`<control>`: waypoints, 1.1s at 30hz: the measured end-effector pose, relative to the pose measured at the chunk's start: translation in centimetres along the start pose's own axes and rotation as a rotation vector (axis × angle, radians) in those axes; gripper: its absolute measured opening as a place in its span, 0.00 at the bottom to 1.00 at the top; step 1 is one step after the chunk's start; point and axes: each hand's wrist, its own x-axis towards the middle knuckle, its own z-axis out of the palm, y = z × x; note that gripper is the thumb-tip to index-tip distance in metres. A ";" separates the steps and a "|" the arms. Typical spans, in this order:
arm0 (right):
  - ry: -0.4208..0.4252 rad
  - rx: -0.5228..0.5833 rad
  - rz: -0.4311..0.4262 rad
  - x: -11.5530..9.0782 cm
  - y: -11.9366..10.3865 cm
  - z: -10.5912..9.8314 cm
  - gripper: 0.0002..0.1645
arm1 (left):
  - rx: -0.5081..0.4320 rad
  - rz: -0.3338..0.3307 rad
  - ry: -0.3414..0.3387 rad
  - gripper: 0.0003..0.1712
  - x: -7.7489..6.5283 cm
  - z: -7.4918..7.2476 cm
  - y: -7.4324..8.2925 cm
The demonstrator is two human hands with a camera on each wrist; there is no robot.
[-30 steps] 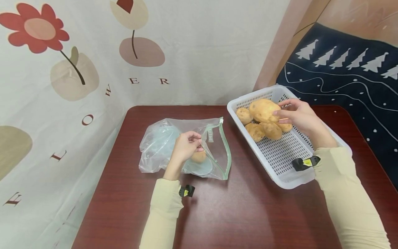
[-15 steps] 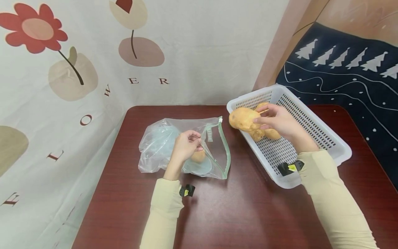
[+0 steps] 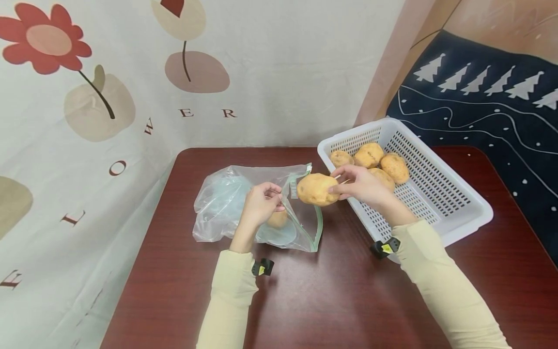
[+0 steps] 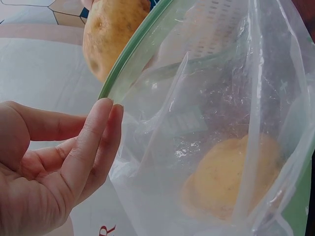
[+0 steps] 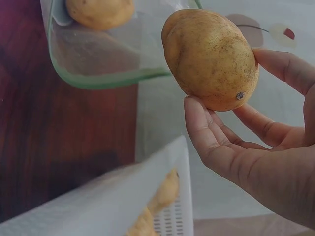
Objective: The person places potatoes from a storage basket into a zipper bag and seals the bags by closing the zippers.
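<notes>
My right hand [image 3: 364, 186] holds a large yellow potato [image 3: 317, 189] between thumb and fingers, close by the mouth of a clear zip bag [image 3: 235, 194]. In the right wrist view the same potato [image 5: 211, 59] shows a small dark spot near its lower end. My left hand [image 3: 260, 206] pinches the bag's upper edge, and the green-edged mouth stands apart there. Inside the bag, a potato [image 4: 231, 177] shows through the plastic, next to a pale blue shape [image 3: 231, 194].
A white slotted basket [image 3: 462, 203] stands at the right with several potatoes [image 3: 394, 168] at its far left end. The dark red table [image 3: 305, 300] reaches to a printed cloth [image 3: 283, 72] behind. A wrist camera [image 3: 385, 247] sits at each cuff.
My right hand has lifted the large potato out over the basket's left rim and carried it left to the bag's mouth. The left hand has stayed at the bag's edge.
</notes>
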 end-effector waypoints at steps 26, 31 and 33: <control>0.010 0.076 0.061 1.7 2.1 4.1 0.23 | -0.011 0.003 -0.025 0.08 0.0 0.1 0.1; 0.011 0.077 0.064 2.2 2.7 4.7 0.21 | 0.004 -0.003 -0.032 0.08 0.0 0.1 0.1; 0.005 0.083 0.074 2.3 3.0 4.9 0.20 | 0.009 0.000 -0.032 0.08 0.1 0.2 0.0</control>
